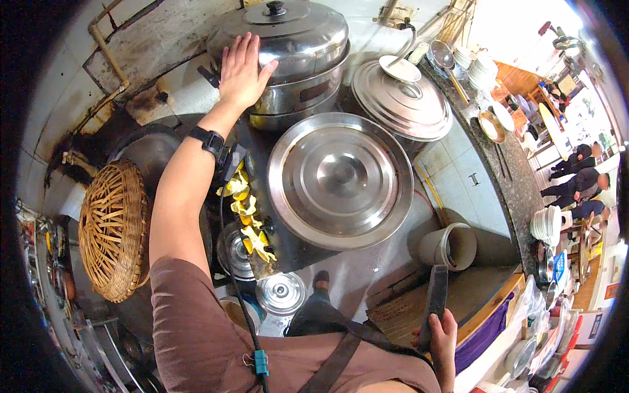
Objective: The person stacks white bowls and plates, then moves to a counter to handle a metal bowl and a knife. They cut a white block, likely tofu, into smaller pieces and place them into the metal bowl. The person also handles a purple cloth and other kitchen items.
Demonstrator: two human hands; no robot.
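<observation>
My left hand (242,73) is spread flat, palm down, at the side of the domed steel lid (309,37) of a large stainless steamer pot (295,93). Whether the palm presses on the lid or hovers just over it, I cannot tell. A black watch (209,141) is on that wrist. Low on the right, my right hand (440,331) grips a long, flat, dark object (436,292), pointing away from me; its exact kind is unclear. Between the hands lies a wide round steel lid (339,177). Yellow peels (248,218) are strewn along the dark stove edge.
A woven bamboo basket (113,231) leans over a big wok (152,147) at left. Behind stands a lidded pot (400,105) topped by a small white dish (400,70). A pale bucket (449,245) sits below the stone counter (506,177). Several people (580,182) are farther off.
</observation>
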